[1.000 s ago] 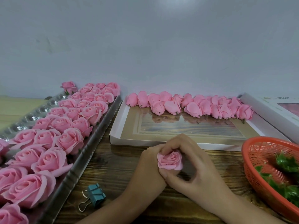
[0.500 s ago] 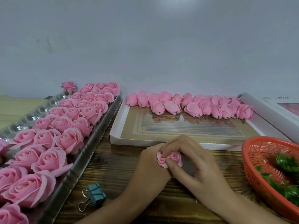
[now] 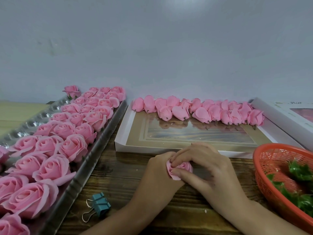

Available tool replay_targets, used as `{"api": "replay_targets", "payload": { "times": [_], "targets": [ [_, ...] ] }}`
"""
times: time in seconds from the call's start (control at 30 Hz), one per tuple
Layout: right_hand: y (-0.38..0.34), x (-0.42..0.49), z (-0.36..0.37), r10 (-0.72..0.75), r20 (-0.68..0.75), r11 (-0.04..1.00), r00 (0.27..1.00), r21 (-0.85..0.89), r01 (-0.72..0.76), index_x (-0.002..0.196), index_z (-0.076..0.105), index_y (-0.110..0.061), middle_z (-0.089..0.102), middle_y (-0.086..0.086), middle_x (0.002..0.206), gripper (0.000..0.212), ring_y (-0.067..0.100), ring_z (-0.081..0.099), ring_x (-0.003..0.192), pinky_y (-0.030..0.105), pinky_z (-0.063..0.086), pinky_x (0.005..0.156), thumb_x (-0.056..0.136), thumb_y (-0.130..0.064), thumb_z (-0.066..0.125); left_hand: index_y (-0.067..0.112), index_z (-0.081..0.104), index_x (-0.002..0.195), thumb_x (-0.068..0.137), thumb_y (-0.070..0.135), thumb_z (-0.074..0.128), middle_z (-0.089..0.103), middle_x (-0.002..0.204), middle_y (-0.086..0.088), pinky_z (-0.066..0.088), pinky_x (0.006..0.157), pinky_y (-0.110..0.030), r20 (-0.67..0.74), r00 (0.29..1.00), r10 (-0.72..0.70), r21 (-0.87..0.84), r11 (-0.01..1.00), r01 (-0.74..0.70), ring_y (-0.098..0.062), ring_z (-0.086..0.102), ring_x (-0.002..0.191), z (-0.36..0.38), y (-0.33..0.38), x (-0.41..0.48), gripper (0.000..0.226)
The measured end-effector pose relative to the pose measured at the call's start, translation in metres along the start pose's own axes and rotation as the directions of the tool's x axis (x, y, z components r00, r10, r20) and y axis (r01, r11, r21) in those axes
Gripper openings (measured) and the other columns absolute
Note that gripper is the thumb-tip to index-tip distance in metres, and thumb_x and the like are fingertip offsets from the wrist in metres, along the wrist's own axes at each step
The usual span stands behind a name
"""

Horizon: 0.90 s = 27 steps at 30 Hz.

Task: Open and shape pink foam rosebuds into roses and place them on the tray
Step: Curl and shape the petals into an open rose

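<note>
Both hands hold one pink foam rose (image 3: 183,167) just above the wooden table, in front of the white box. My left hand (image 3: 157,175) cups it from the left and below. My right hand (image 3: 208,168) pinches its outer petal between thumb and forefinger, the other fingers curled over the top. Much of the flower is hidden by fingers. A row of closed pink rosebuds (image 3: 199,111) lies along the far edge of the white box lid (image 3: 122,138). The silver tray (image 3: 81,173) at the left carries several rows of opened roses (image 3: 50,150).
A red plastic basket (image 3: 264,167) with green leaf pieces stands at the right edge. A teal binder clip (image 3: 100,204) lies on the table near the tray. Another white box (image 3: 288,114) sits at the far right. A grey wall closes the back.
My right fingers have shifted over the rose and pulled an outer petal out to the left. The hands have stayed in the same spot.
</note>
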State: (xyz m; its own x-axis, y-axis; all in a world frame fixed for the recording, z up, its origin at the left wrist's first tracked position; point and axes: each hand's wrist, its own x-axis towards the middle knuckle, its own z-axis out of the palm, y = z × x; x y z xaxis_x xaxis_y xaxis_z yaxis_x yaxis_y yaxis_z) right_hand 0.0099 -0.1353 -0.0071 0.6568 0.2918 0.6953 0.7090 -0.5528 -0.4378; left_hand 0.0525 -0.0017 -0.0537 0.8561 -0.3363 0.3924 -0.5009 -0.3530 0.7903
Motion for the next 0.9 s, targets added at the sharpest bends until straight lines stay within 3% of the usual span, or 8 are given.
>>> {"api": "replay_targets", "payload": {
  "times": [0.07, 0.17, 0.2, 0.3, 0.43, 0.57, 0.9],
  "targets": [
    [-0.001, 0.0, 0.0, 0.012, 0.007, 1.0, 1.0, 0.012, -0.012, 0.083, 0.07, -0.024, 0.067, -0.022, 0.093, 0.014, -0.001, 0.064, 0.094, 0.031, 0.044, 0.088, 0.084, -0.038, 0.069, 0.037, 0.044, 0.057, 0.066, 0.046, 0.052, 0.055, 0.058, 0.017, 0.043, 0.063, -0.013, 0.018, 0.999, -0.032, -0.032, 0.999, 0.033, 0.002, 0.055, 0.062, 0.002, 0.001, 0.003, 0.015],
    [-0.002, 0.0, 0.001, 0.032, 0.03, 0.999, 0.999, 0.035, -0.033, 0.084, 0.068, -0.025, 0.065, -0.022, 0.094, 0.013, 0.002, 0.063, 0.094, 0.034, 0.045, 0.085, 0.082, -0.038, 0.071, 0.035, 0.045, 0.061, 0.063, 0.045, 0.049, 0.049, 0.059, 0.013, 0.048, 0.072, -0.028, 0.067, 0.995, -0.078, -0.053, 0.995, 0.082, 0.002, 0.051, 0.063, -0.003, 0.013, 0.001, 0.011],
    [-0.002, 0.0, 0.001, 0.035, 0.043, 0.998, 0.998, 0.045, -0.037, 0.085, 0.067, -0.025, 0.064, -0.022, 0.095, 0.015, 0.003, 0.062, 0.094, 0.034, 0.045, 0.085, 0.081, -0.039, 0.071, 0.038, 0.05, 0.064, 0.063, 0.04, 0.051, 0.055, 0.062, 0.012, 0.051, 0.072, -0.024, 0.064, 0.995, -0.074, -0.099, 0.992, 0.08, 0.001, 0.055, 0.066, -0.006, 0.016, -0.002, 0.003],
    [-0.004, 0.0, 0.002, 0.031, 0.081, 0.995, 0.996, 0.088, -0.038, 0.087, 0.064, -0.024, 0.061, -0.021, 0.095, 0.018, 0.007, 0.061, 0.094, 0.035, 0.046, 0.082, 0.082, -0.039, 0.072, 0.055, 0.058, 0.077, 0.063, 0.012, 0.059, 0.063, 0.079, 0.03, 0.048, 0.069, -0.006, 0.004, 0.998, -0.059, -0.201, 0.978, 0.059, 0.009, 0.06, 0.077, -0.017, 0.026, -0.014, 0.045],
    [-0.004, 0.0, 0.003, 0.079, 0.09, 0.98, 0.993, 0.177, -0.094, 0.089, 0.063, -0.025, 0.061, -0.019, 0.095, 0.017, 0.013, 0.061, 0.095, 0.036, 0.046, 0.081, 0.082, -0.037, 0.072, 0.043, 0.057, 0.076, 0.071, -0.012, 0.063, 0.063, 0.075, 0.032, 0.048, 0.068, -0.006, 0.01, 0.997, -0.073, -0.199, 0.977, 0.073, 0.011, 0.059, 0.074, -0.02, 0.028, -0.018, 0.055],
    [-0.005, -0.001, 0.002, 0.06, 0.1, 0.98, 0.993, 0.182, -0.078, 0.095, 0.066, -0.022, 0.061, -0.02, 0.099, 0.012, 0.014, 0.061, 0.099, 0.035, 0.046, 0.083, 0.091, -0.034, 0.063, 0.04, 0.056, 0.073, 0.074, -0.013, 0.056, 0.064, 0.068, 0.025, 0.05, 0.064, -0.01, 0.024, 0.995, -0.1, -0.22, 0.97, 0.103, 0.006, 0.06, 0.068, -0.02, 0.034, -0.014, 0.053],
    [-0.004, 0.001, 0.001, 0.023, 0.06, 0.999, 0.998, 0.037, -0.025, 0.092, 0.071, -0.019, 0.064, -0.02, 0.098, 0.014, 0.002, 0.062, 0.098, 0.033, 0.046, 0.084, 0.093, -0.029, 0.06, 0.039, 0.052, 0.071, 0.073, -0.012, 0.06, 0.06, 0.065, 0.034, 0.045, 0.059, -0.003, 0.017, 0.994, -0.109, -0.169, 0.979, 0.111, 0.014, 0.057, 0.065, -0.021, 0.037, -0.013, 0.051]
  ]
}}
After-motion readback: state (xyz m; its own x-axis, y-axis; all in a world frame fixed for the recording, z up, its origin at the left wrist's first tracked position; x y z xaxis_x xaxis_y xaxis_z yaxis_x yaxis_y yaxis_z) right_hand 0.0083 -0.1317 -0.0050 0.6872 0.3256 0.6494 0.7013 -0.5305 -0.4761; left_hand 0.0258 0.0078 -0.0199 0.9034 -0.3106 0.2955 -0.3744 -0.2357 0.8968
